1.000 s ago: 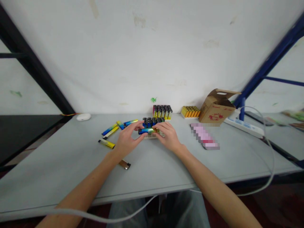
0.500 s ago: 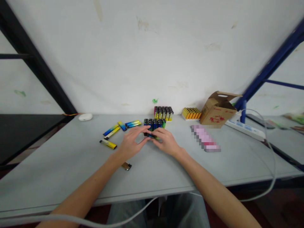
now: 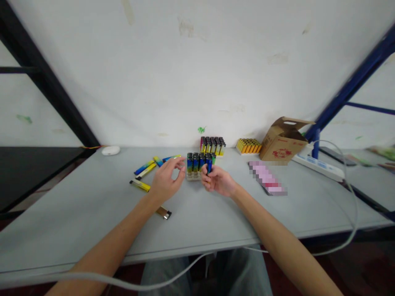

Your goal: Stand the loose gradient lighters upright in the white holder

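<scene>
My right hand [image 3: 217,181] grips a blue lighter [image 3: 209,165] upright, its dark top pointing up. This lighter is at the front right of a clear tray [image 3: 193,177], where several blue and yellow lighters [image 3: 193,163] stand in rows. To the left of the tray, my left hand [image 3: 169,176] is empty, with thumb and fingers apart. Beside and behind it, loose lighters lie flat, among them a yellow one [image 3: 140,185] and a blue and yellow one [image 3: 143,167]. A brown lighter [image 3: 163,212] lies partly under my left forearm.
Against the wall stand a block of mixed lighters [image 3: 212,145] and a tray of orange batteries or similar cylinders [image 3: 249,146]. An open cardboard box [image 3: 279,150], a power strip [image 3: 319,167] and a blurred pink item [image 3: 267,179] are at right. A white case [image 3: 111,151] sits far left.
Both hands were together around a lighter held lying sideways. Now my left hand has let go and moved left, and the lighter is upright in my right hand.
</scene>
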Available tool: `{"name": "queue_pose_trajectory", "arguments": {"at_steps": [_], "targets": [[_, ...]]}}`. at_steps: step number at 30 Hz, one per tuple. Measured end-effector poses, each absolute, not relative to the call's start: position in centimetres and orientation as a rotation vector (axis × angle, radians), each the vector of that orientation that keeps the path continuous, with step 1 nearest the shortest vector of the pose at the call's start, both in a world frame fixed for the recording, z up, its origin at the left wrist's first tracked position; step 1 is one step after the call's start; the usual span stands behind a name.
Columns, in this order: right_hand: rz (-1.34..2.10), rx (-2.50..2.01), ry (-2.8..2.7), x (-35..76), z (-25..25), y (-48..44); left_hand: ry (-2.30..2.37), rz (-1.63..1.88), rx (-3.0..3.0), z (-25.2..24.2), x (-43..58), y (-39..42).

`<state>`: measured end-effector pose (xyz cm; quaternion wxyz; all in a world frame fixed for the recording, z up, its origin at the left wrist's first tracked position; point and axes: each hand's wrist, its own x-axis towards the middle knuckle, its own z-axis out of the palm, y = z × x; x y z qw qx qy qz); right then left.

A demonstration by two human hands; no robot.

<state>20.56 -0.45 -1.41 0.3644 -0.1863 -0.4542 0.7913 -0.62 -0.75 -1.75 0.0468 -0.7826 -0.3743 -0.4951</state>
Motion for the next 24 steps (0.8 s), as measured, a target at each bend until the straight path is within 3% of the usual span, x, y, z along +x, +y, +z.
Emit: {"name": "queue_pose_trajectory", "arguments": {"at_steps": [24], "targets": [[2.045,-0.448,-0.972,21.9,-0.4,-0.1,-1.103,-1.368,-2.481,-1.9,-0.4,-0.8]]}}
